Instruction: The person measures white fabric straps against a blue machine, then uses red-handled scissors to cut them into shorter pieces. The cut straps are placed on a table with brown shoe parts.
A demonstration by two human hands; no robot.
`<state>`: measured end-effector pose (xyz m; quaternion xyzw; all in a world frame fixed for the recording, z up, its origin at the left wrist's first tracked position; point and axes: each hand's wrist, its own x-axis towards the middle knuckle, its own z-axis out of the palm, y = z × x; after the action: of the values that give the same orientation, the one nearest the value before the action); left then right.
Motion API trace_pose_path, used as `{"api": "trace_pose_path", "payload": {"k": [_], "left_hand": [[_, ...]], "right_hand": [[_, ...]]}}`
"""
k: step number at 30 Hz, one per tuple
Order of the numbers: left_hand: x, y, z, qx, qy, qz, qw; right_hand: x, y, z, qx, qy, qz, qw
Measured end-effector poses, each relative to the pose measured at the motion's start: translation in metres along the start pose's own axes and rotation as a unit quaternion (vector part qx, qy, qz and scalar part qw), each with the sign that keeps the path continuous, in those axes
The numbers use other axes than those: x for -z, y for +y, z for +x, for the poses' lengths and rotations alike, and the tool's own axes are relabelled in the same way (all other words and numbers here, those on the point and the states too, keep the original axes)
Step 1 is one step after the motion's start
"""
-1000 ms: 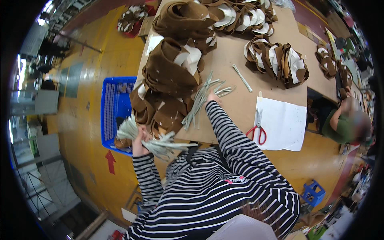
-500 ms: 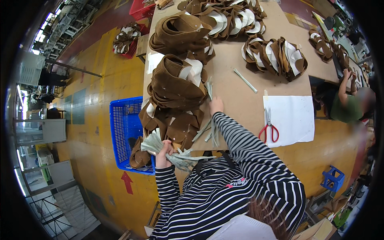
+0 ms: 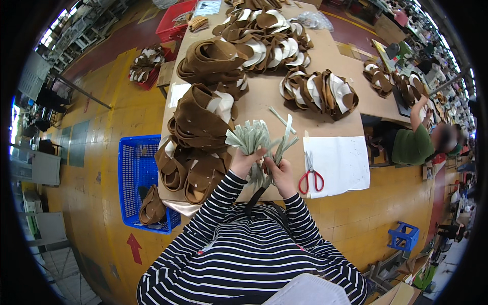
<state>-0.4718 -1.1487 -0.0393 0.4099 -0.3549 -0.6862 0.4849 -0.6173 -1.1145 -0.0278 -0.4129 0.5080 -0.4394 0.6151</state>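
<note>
Both hands meet in front of my body, above the table's near edge. In my left hand [image 3: 246, 162], fingers are closed round a thick bundle of pale green strips [image 3: 249, 136], its ends fanned out upward. Close beside it, my right hand [image 3: 281, 176] grips a smaller bunch of the same strips [image 3: 282, 146], standing up from the fist. The lower ends hang down between the hands. One loose strip [image 3: 278, 116] lies on the table just beyond. To the right, red-handled scissors [image 3: 310, 178] rest on a white sheet [image 3: 345, 165].
Bundled brown pieces with white parts [image 3: 201, 117] line the table's left side; another row [image 3: 320, 94] lies further right. A blue basket [image 3: 124, 183] stands on the floor at left, holding a brown piece. A co-worker in green [image 3: 412, 147] sits at right, near a blue stool [image 3: 404, 236].
My right hand has come back from the table with the smaller bunch of strips. My left hand has risen with its bundle, and both are now side by side. The view has shifted right.
</note>
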Motion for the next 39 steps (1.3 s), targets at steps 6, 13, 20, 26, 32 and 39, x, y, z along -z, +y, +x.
{"api": "trace_pose_path", "payload": {"k": [6,13,20,26,32,39], "left_hand": [[-0.037,0.002,0.000,-0.096,-0.015,-0.020,0.995],[-0.055,0.016,-0.008,-0.046,0.038,-0.115,0.992],[-0.052,0.019,-0.003,0.088,0.055,-0.241,0.965],[-0.057,0.011,0.003,-0.010,-0.018,-0.224,0.974],[-0.054,0.007,0.006,-0.011,0.003,-0.197,0.980],[-0.054,0.005,0.010,-0.045,0.067,-0.237,0.968]], "right_hand": [[0.003,-0.025,-0.018,0.087,0.110,-0.053,0.989],[0.009,-0.028,-0.016,0.098,0.095,-0.093,0.986],[0.015,-0.033,-0.008,0.086,0.069,-0.041,0.993],[0.023,-0.035,0.000,0.133,0.052,-0.161,0.977],[0.027,-0.039,0.000,0.181,0.049,-0.216,0.958],[0.022,-0.038,0.004,0.271,0.064,-0.162,0.947]]}}
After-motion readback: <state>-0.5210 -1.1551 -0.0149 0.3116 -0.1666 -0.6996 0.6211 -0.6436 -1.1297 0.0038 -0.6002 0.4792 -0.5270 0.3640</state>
